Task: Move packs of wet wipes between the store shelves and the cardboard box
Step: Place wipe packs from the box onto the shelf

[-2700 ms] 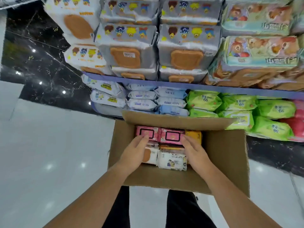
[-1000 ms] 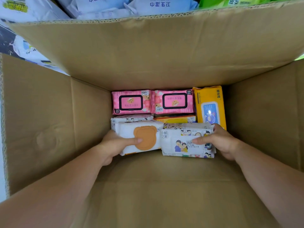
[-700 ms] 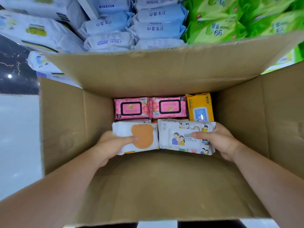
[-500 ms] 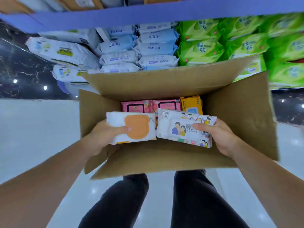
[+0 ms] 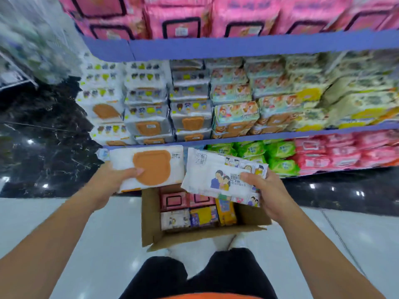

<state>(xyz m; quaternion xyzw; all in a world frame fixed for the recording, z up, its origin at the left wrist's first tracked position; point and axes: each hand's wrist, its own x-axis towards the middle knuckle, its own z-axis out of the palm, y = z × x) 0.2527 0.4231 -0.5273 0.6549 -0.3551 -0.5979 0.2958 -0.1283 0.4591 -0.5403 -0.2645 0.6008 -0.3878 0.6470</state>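
My left hand (image 5: pixel 112 180) grips a white wipes pack with an orange bear-shaped lid (image 5: pixel 151 167), thumb on the lid. My right hand (image 5: pixel 269 190) grips a white wipes pack printed with cartoon people (image 5: pixel 218 175). Both packs are held up side by side above the open cardboard box (image 5: pixel 151 214) on the floor. Inside the box lie pink packs (image 5: pixel 174 200), a yellow pack (image 5: pixel 225 212) and other packs. Behind stand the store shelves (image 5: pixel 237 48), where the middle level holds matching orange-lid packs (image 5: pixel 149 126).
The lowest shelf carries green packs (image 5: pixel 278 152) and pink packs (image 5: pixel 341 154); the top one has large pink packs (image 5: pixel 179 18). A black marble wall (image 5: pixel 43 147) lies to the left. White glossy floor surrounds the box. My dark trousers (image 5: pixel 194 275) show below.
Both hands lifted the two packs out of the box and up toward the shelves. My view rose and pulled back, so the box now sits lower and smaller.
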